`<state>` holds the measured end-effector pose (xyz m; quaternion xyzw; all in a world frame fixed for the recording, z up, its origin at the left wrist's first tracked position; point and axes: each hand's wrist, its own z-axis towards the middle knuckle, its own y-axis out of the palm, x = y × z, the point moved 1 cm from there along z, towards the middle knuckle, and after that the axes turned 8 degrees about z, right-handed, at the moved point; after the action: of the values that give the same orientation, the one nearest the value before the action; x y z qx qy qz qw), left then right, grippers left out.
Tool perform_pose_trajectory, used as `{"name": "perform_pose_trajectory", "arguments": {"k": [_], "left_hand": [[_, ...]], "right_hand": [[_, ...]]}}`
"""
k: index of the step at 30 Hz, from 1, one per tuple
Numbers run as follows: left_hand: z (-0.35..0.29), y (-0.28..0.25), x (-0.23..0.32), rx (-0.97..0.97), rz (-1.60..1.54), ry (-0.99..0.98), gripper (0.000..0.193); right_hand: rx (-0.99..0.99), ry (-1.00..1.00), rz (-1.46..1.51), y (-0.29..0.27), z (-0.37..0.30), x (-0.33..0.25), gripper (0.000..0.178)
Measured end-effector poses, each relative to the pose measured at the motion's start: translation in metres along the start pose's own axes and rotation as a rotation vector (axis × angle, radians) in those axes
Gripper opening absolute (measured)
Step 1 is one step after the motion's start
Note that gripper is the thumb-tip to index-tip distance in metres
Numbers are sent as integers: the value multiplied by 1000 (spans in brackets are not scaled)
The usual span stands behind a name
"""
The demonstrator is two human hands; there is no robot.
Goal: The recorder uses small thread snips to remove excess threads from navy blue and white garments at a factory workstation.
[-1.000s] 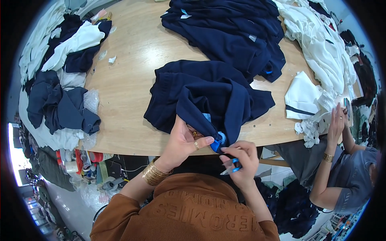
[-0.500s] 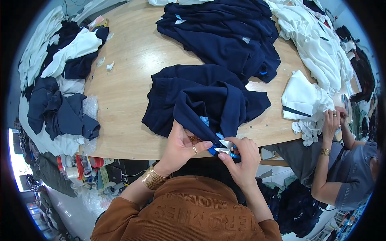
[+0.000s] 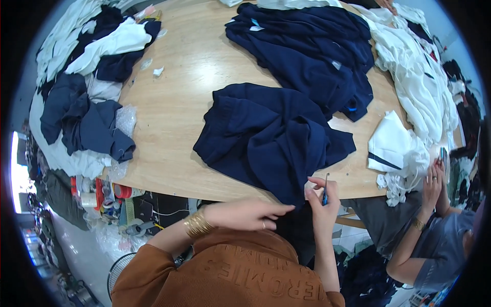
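Note:
A navy garment (image 3: 266,130) lies bunched on the table, its gathered waistband at the left and a narrow end drooping over the near edge. My left hand (image 3: 245,213), slightly blurred, reaches rightward with its index finger stretched out to that drooping end; nothing shows in its grasp. At the right of the same end, my right hand (image 3: 323,204) is closed around small thread snips (image 3: 325,193) with a blue handle. Their metal tip points up and away from me. The inner fingers of my right hand are partly hidden.
Farther back lies a larger navy garment pile (image 3: 307,51). White garments (image 3: 409,77) and a white piece with a dark stripe (image 3: 388,140) are at the right, near a co-worker's hands (image 3: 433,184). Mixed clothes (image 3: 92,120) cover the left side of the wooden table (image 3: 179,102).
My left hand has let go of the garment's end and swung lower, fingers extended. The snips have left the cloth and turned upright in my right hand. The folded part has dropped flatter.

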<state>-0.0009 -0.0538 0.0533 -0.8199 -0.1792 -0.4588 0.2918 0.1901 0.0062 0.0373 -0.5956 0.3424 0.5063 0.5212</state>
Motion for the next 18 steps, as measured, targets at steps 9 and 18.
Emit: {"name": "perform_pose_trajectory", "arguments": {"k": [9, 18], "left_hand": [[-67, -79, -111, 1373, 26, -284, 29], [-116, -83, -98, 1018, -812, 182, 22]], "right_hand": [[32, -83, -334, 23, 6, 26, 33], [373, 38, 892, -112, 40, -23, 33]]}}
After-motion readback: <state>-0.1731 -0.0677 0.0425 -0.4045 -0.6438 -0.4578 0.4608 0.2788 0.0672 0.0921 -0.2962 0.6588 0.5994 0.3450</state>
